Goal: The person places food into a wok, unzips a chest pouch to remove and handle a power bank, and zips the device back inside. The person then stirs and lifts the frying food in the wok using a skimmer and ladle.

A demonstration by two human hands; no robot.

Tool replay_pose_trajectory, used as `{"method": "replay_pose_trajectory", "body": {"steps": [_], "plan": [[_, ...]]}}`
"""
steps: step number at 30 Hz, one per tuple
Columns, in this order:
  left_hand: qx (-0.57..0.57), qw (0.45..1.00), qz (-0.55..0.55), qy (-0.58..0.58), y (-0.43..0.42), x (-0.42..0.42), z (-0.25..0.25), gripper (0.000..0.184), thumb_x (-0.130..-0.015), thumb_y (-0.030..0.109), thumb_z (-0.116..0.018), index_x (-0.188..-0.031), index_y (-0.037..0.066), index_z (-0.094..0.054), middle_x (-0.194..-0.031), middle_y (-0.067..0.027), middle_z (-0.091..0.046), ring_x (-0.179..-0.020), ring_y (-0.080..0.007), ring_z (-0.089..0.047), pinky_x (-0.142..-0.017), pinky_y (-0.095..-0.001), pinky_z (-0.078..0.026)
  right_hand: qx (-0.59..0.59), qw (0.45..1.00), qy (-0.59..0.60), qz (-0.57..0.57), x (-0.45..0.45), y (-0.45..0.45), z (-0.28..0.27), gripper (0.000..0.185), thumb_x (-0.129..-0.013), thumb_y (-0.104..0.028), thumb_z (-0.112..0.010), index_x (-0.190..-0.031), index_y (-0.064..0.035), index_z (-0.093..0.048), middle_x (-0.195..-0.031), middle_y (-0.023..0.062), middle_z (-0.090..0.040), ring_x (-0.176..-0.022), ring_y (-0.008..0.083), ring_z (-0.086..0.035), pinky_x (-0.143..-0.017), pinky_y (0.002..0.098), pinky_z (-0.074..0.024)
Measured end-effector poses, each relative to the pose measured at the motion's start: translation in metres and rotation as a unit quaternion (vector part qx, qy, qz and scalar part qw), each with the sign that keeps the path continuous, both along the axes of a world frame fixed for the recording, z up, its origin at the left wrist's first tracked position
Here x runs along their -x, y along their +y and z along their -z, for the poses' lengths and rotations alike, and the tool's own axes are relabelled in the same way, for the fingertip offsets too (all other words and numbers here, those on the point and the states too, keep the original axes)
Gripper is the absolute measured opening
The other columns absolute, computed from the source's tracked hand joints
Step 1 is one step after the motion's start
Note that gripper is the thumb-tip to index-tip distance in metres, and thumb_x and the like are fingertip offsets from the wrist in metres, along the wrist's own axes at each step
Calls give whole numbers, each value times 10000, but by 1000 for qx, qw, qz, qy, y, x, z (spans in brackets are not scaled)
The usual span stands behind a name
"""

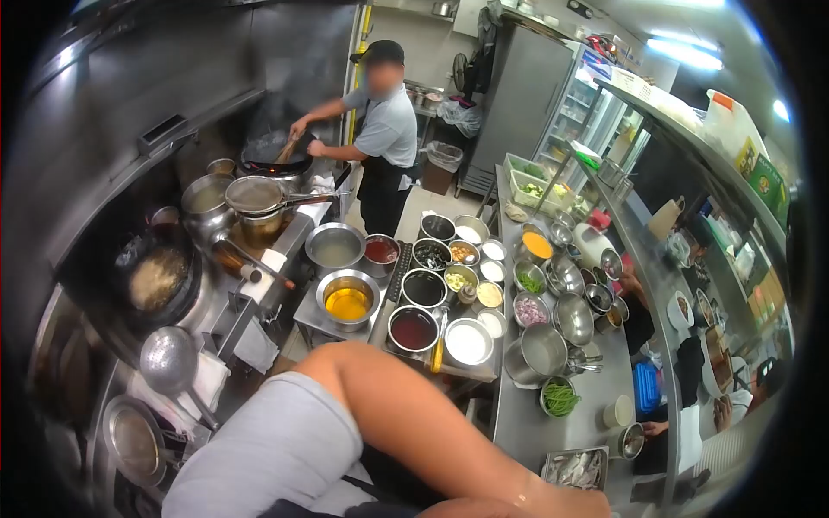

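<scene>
My left arm, in a grey short sleeve, bends across the lower part of the head view toward the right. Only the wrist and back of my left hand [570, 502] show at the bottom edge, beside a metal tray [550, 464] of pale, silvery strips that look like fish. Its fingers are cut off by the frame, so any grip is hidden. A patch of skin at the bottom edge may belong to my right arm; the right hand itself is out of view. Close by stand a steel bowl of green beans [560, 397] and a white cup [618, 412].
A co-worker [384, 129] stirs a smoking wok [275, 154] at the back. On the left, a wok [157, 274] holds frothy oil near a perforated ladle [168, 361]. Sauce pots [413, 330] crowd the middle station. Another person's hand [656, 428] shows through the right shelving.
</scene>
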State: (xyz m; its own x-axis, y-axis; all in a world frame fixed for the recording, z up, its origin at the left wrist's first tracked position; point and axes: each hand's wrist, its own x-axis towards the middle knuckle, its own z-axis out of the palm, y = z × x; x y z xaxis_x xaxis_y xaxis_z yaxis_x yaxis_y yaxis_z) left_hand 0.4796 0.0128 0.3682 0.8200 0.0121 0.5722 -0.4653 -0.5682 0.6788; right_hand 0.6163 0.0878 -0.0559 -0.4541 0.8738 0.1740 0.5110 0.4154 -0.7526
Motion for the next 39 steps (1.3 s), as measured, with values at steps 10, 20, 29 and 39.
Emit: {"method": "replay_pose_trajectory", "body": {"steps": [10,20,29,39], "plan": [[5,961,-266,79,-24,55,38,434,-890,168,-743,-1266,16,-589,-1204,-177,-618,-1122,-382,-621,-923,-469,-502,71,990,84,-88,-27,29,0,506,-955,-107,-723,-1444,-113,-596,-1197,119,-734,-886,188,-717,-797,326,-572],[325,829,-356,283,-101,169,138,659,-843,41,-762,-1461,45,-534,-1289,-110,-624,-1097,-228,-627,-985,-378,-533,-158,911,-169,-343,13,157,-167,399,-948,-131,-649,-1346,-146,-649,-1083,161,-727,-1005,385,-690,-864,453,-564],[558,695,-453,11,-112,262,228,684,-984,322,-743,-1545,50,-461,-1400,-134,-634,-1191,-198,-644,-1045,-355,-504,78,914,-164,-364,27,56,-33,520,-931,-196,-729,-1436,-180,-604,-1074,151,-760,-927,329,-743,-819,423,-588],[443,495,-742,92,-130,317,349,440,-990,310,-706,-1315,17,-665,-1144,-117,-751,-973,-180,-708,-882,-326,-558,-14,878,-229,-419,225,83,-56,493,-919,-239,-718,-1395,-156,-621,-1001,164,-753,-926,396,-710,-828,518,-558]]}}
